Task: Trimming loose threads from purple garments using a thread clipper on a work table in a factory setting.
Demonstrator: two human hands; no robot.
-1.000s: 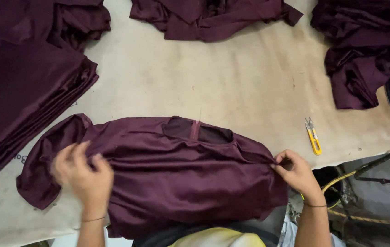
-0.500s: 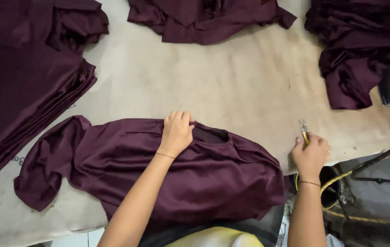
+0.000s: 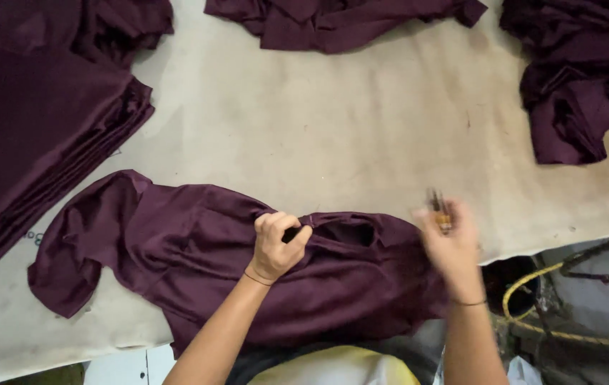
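Bare tabletop (image 3: 361, 135) beyond gripped garment (image 3: 197, 249)

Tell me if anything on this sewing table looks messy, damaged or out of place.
Nothing looks damaged or spilled. The left hand pinches the maroon garment near its neck opening, and the right hand holds a small yellow-handled tool, blurred. Crumpled maroon heaps lie beyond, unlike the neat folded stack.

Garment (image 3: 197, 257) on table (image 3: 333, 142), stack (image 3: 33, 135) left
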